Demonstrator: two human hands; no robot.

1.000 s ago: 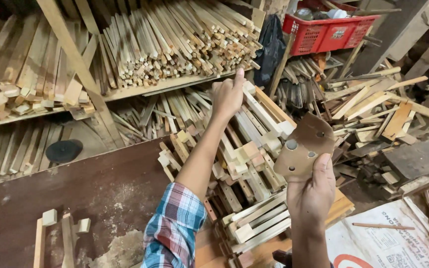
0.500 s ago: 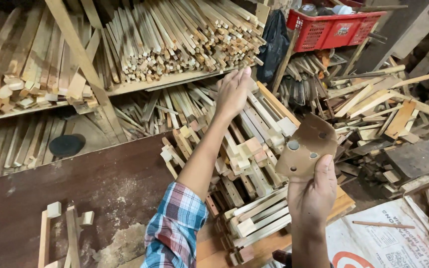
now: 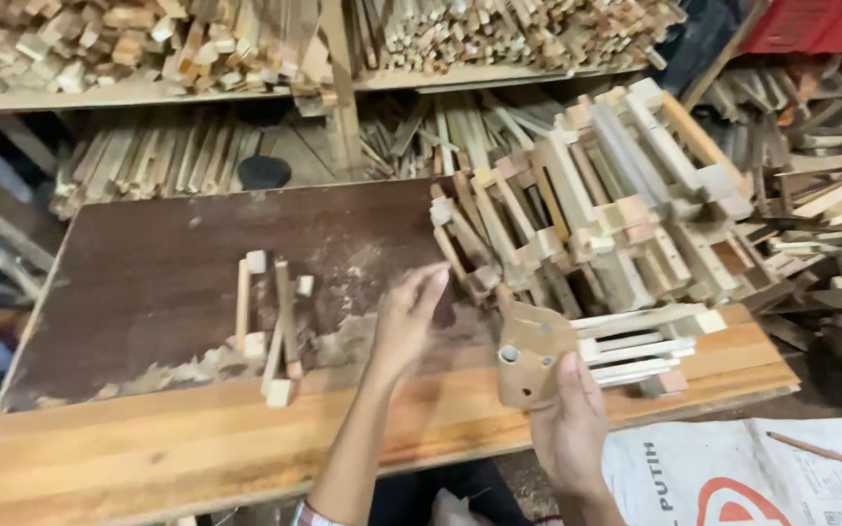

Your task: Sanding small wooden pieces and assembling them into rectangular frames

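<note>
— Head view: what does the right hand hold?
— Its fingers grip a flat brown plate with holes, over the workbench.
— And the left hand?
— Fingers loose, empty, above the sawdust, near the stacked wood pieces.

Left hand pulled back from the stacked wood pieces, now low over the dusty tabletop. Right hand dropped the brown sanding pad lower, near the table edge. View tilted down.

A woodworking shop: shelves crammed with wood offcuts, sawdust-strewn workbench
</note>
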